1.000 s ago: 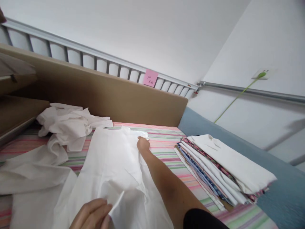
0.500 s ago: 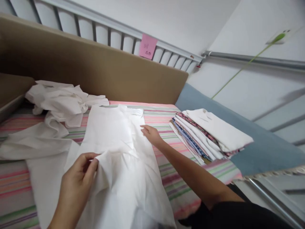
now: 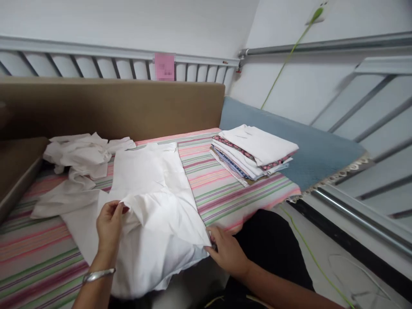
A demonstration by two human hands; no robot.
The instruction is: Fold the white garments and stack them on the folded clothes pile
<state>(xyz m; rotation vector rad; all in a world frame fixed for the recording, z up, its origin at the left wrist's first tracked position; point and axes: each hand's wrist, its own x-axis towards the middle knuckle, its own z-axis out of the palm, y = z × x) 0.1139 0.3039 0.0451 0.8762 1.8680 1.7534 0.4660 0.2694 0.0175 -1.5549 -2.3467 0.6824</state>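
A white garment (image 3: 151, 189) lies spread lengthwise on the striped mattress (image 3: 219, 193), its near end hanging over the edge. My left hand (image 3: 110, 225), with a silver bangle on the wrist, pinches a raised fold of the garment at its left side. At the mattress edge my right hand (image 3: 225, 251) grips the garment's near right corner, fingers closed on the cloth.
A crumpled heap of white clothes (image 3: 80, 154) lies at the back left. A pile of folded clothes (image 3: 254, 152) sits at the right beside a blue mat (image 3: 309, 150). A brown headboard (image 3: 112, 103) and metal rail (image 3: 96, 64) with a pink note (image 3: 164, 66) stand behind.
My right hand drew back from the garment's far end to its near right corner and gripped it. My left hand rose with a fold of cloth. The view swung right.
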